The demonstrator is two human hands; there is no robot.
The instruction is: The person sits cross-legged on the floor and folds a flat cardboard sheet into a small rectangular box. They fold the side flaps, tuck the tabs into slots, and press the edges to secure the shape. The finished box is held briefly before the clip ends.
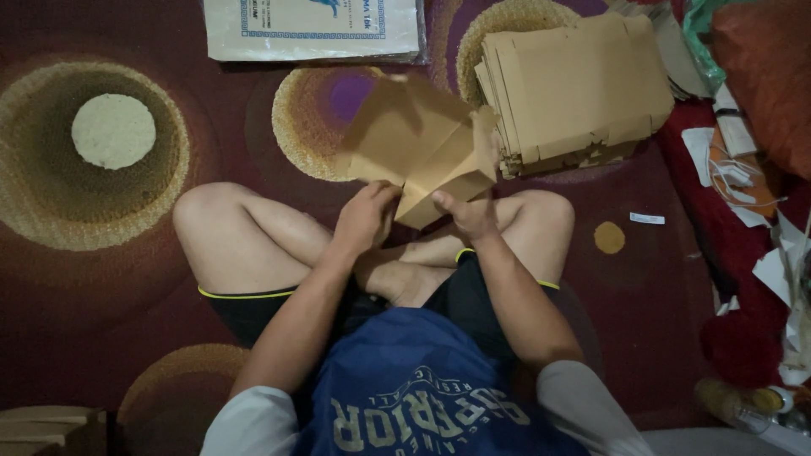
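Now Two Hands Are Holding a Brown Card

Down on the carpet, a person is sitting with legs crossed. Both hands are holding one brown card, which is partly folded and a little blurry. It is hanging in the air just above the knees. The left hand is gripping the card's bottom edge with fingers curled around it. The right hand is pinching the lower right part, with the thumb on top. The hands are sitting close to each other but are not touching.

Just behind the card, a stack of flat brown cards is lying on the carpet. A flat packet is lying at the top. White scraps are lying on the right.
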